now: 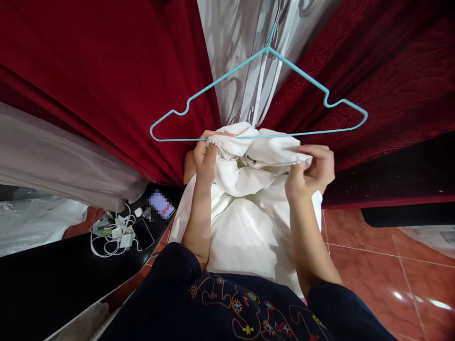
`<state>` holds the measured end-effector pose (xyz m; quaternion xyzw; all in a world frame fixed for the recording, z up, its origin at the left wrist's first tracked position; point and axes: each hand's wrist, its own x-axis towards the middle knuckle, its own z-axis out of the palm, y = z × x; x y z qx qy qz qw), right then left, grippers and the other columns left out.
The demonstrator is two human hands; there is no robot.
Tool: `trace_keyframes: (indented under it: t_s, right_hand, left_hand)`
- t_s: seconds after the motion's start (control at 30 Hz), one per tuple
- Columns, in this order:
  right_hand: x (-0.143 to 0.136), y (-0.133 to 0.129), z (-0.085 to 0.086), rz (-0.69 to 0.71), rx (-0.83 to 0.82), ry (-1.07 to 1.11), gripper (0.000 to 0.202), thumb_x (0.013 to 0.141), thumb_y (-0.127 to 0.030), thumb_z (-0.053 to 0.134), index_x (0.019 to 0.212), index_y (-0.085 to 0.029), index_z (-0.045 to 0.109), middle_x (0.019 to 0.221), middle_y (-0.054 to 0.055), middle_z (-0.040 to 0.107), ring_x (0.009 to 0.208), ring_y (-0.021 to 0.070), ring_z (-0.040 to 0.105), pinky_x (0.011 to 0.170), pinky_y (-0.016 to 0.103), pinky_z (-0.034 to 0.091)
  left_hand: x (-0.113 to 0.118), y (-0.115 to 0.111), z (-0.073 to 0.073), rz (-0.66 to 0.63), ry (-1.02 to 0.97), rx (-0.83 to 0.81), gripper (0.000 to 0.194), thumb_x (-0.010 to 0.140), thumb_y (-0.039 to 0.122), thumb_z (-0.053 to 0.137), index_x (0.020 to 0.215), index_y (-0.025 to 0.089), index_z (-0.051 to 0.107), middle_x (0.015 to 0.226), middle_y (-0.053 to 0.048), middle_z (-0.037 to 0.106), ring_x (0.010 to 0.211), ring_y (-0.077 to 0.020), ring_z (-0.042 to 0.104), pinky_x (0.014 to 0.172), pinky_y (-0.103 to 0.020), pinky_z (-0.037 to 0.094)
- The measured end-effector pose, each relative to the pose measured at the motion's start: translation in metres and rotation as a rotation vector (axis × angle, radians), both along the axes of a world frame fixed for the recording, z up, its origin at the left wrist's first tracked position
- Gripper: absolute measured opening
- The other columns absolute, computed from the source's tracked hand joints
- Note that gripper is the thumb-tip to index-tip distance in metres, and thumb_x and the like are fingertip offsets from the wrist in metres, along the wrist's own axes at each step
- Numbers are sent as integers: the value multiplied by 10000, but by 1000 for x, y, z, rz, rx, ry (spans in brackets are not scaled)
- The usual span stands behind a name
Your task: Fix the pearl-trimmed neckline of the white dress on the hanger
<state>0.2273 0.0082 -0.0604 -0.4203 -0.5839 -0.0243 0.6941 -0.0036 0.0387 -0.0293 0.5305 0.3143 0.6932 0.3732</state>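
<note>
A white garment [245, 222] lies gathered over the lap, with beaded trim along its upper edge. My left hand [208, 158] pinches the beaded edge at the garment's upper left, its fingers by the hanger's bottom bar. On the right, my right hand [311, 173] has thumb and fingers closed on the same garment's edge. A light blue hanger [302, 72] hangs upright above the garment, its bottom bar crossing in front of the white fabric's top part. The folds hide the garment's inside.
Dark red curtains [142, 61] flank sheer white fabric [236, 61]. At left, a black table [71, 274] bears tangled white cables [106, 244], a dark phone [143, 234] and a lit phone [161, 204]. Red tiles [377, 279] cover the floor at right.
</note>
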Motion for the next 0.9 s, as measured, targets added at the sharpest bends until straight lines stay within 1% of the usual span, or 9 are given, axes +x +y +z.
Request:
trace_keyframes:
  t_s: [0.07, 0.13, 0.2, 0.27, 0.4, 0.5, 0.67, 0.77, 0.9]
  right_hand:
    - [-21, -1, 15, 43, -7, -48, 332, 995, -475, 634, 1219, -254, 741, 1084, 92, 677, 1074, 258, 679, 893, 432, 575]
    - [-34, 2, 26, 89, -74, -88, 376, 1028, -501, 569, 1272, -278, 748, 1161, 110, 684, 1180, 277, 674, 1015, 489, 577]
    - [-40, 8, 31, 143, -175, -106, 374, 1059, -499, 509, 1204, -282, 777, 1109, 102, 702, 1111, 252, 693, 1009, 475, 587]
    - [-39, 12, 33, 153, -252, -100, 373, 1062, -507, 512, 1101, -272, 798, 1016, 87, 704, 1002, 228, 696, 931, 437, 599]
    - [-22, 16, 35, 70, -242, -87, 392, 1034, -553, 570, 948, -251, 804, 933, 81, 697, 935, 221, 689, 869, 415, 591]
    - [-8, 16, 40, 55, -253, -121, 371, 1019, -554, 605, 925, -256, 805, 919, 77, 700, 919, 221, 689, 863, 419, 589]
    - [-4, 13, 44, 91, -247, -123, 332, 1012, -520, 639, 920, -245, 801, 919, 74, 682, 897, 208, 680, 835, 405, 565]
    - [-8, 13, 43, 89, -244, -105, 348, 1008, -518, 642, 878, -237, 800, 888, 69, 672, 864, 200, 665, 801, 394, 560]
    - [-13, 16, 38, 86, -243, -89, 323, 1007, -509, 641, 926, -253, 820, 871, 64, 666, 844, 200, 656, 786, 393, 565]
  left_hand:
    - [-1, 0, -1, -6, -6, 6, 305, 1017, 544, 671, 956, 247, 698, 912, -35, 786, 999, -239, 775, 1038, -405, 582]
    - [-3, -1, -1, 6, 1, -2, 318, 1004, 571, 678, 953, 257, 696, 903, -35, 777, 1004, -243, 771, 1029, -409, 586]
    - [-4, -3, -1, 23, 39, -31, 350, 998, 610, 666, 959, 264, 698, 920, -43, 771, 1026, -251, 766, 1019, -413, 589]
    - [-6, -6, 0, 19, 90, -42, 372, 1012, 619, 634, 963, 260, 720, 969, -60, 770, 1046, -258, 755, 1016, -417, 583]
    - [-12, -8, -3, 13, 200, 35, 351, 958, 582, 729, 1031, 247, 804, 1127, -81, 737, 1090, -243, 708, 1016, -377, 550]
    - [-24, -3, -12, 142, 204, 2, 361, 853, 492, 854, 1120, 254, 806, 1031, -41, 690, 963, -185, 667, 898, -306, 535]
    - [-64, 8, -23, 345, 112, -183, 350, 725, 375, 903, 985, 190, 758, 856, -15, 704, 793, -144, 648, 740, -254, 503]
    - [-84, 8, -18, 472, 101, -182, 312, 743, 402, 863, 930, 194, 724, 854, -15, 736, 798, -151, 681, 769, -266, 539]
    - [-95, 2, 0, 584, 106, -76, 222, 823, 388, 809, 923, 206, 734, 888, -3, 780, 847, -156, 720, 818, -278, 565]
